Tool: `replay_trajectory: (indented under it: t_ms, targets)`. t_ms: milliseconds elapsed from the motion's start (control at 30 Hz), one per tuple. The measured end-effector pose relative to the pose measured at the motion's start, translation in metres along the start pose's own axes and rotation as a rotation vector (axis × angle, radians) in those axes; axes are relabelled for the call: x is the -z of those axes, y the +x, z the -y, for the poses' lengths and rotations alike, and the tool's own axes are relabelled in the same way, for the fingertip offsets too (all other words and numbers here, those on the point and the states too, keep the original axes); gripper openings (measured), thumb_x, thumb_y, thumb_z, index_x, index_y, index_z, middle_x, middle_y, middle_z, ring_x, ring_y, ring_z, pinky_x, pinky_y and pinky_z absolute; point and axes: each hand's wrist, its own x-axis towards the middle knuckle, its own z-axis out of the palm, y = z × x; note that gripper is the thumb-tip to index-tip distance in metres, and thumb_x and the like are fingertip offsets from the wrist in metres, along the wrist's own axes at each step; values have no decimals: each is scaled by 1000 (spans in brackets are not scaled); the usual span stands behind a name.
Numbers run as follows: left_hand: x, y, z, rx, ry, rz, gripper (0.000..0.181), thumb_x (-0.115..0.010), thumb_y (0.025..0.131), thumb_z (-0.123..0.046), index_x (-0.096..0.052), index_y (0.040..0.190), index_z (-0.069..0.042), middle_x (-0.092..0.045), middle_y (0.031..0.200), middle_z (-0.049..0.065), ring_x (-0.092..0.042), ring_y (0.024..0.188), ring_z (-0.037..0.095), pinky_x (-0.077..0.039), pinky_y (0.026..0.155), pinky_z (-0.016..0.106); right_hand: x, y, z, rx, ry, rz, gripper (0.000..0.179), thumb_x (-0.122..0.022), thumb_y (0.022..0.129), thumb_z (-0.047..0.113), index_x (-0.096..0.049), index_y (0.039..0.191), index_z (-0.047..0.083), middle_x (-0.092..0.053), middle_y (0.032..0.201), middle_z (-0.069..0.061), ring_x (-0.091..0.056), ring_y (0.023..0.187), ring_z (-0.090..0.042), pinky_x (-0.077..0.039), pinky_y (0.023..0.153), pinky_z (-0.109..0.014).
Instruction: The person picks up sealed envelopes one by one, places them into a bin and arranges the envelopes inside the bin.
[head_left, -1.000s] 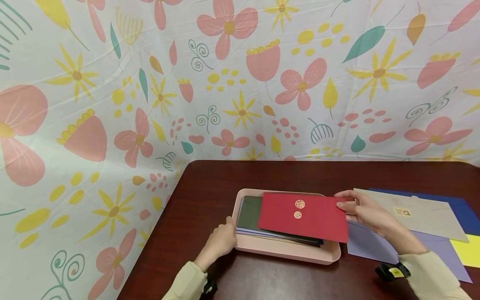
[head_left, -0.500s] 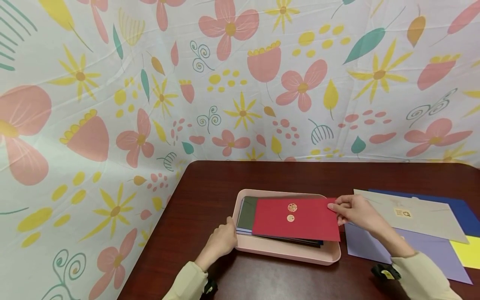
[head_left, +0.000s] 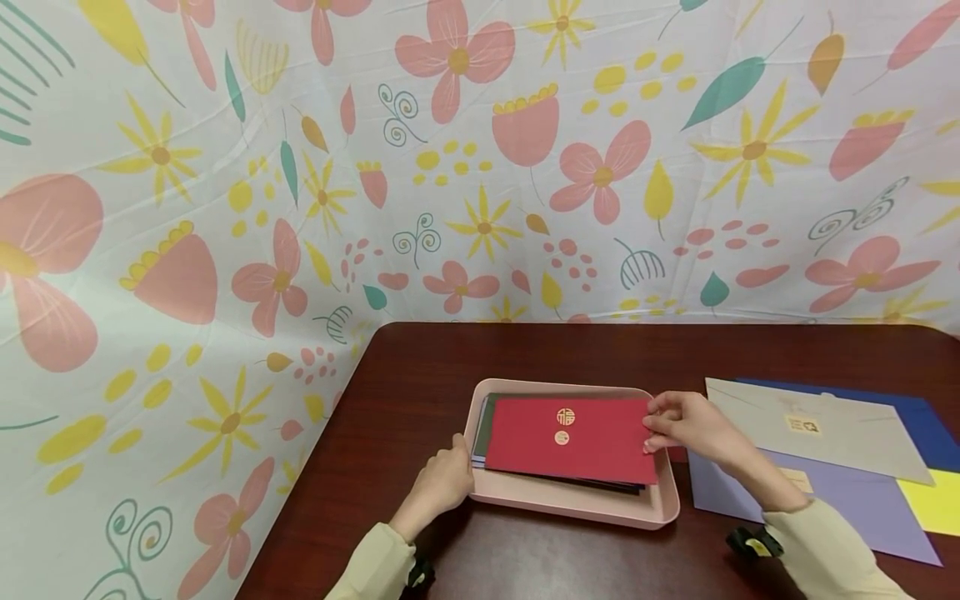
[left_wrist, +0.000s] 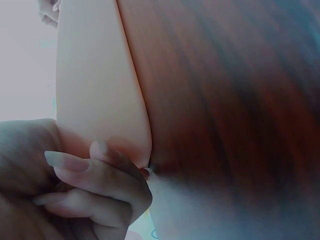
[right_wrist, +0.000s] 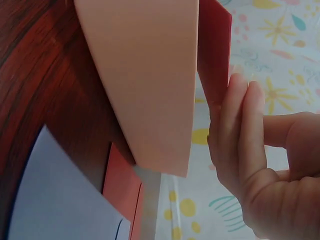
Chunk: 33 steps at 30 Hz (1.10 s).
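A red envelope with a gold round character and a small round seal lies slightly askew over a stack of envelopes in the pink tray. My right hand pinches the envelope's right end, fingertips at its edge just over the tray's right wall. In the right wrist view, the red envelope's end rises above the tray wall. My left hand grips the tray's left end; in the left wrist view its fingers curl at the tray's corner. A dark green envelope shows beneath the red one.
Right of the tray lie a lilac envelope, a pale grey envelope with a gold label, a blue one and a yellow one. Another red envelope peeks out beside the lilac one. A floral cloth hangs behind the table.
My right hand has moved left with the red envelope, which now covers more of the dark green one and sits farther over the tray. The left hand stays at the tray's left end.
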Motion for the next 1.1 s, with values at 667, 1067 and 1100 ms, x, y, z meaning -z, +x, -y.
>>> replay_trajectory:
  t_ms: [667,1067,1100]
  targets:
    - [-4,1,1,1,10,-20,11,-52,88,-7,-43,92,-2,-60,71,20,-62,66,38,-44,54,49,0,1,-3,-20,-163,-178,33,-60,94,15,-55,115,-10,-70,78,-5,-68,68,-11,-50,65,-26]
    - [-6,0,2,10,-1,-10,12,-53,87,-6,-43,93,-2,-59,70,19,-61,65,37,-43,54,48,107,-23,-59,-79,30,-260,43,-44,102,18,-48,120,-21,-67,76,7,-71,68,-7,-56,65,-26]
    - [-6,0,2,10,-1,-8,12,-52,87,-7,-43,94,-2,-59,70,19,-61,65,36,-43,54,48,115,-26,-66,-97,13,-286,42,-43,102,17,-48,120,-21,-67,75,8,-70,67,-6,-56,64,-26]
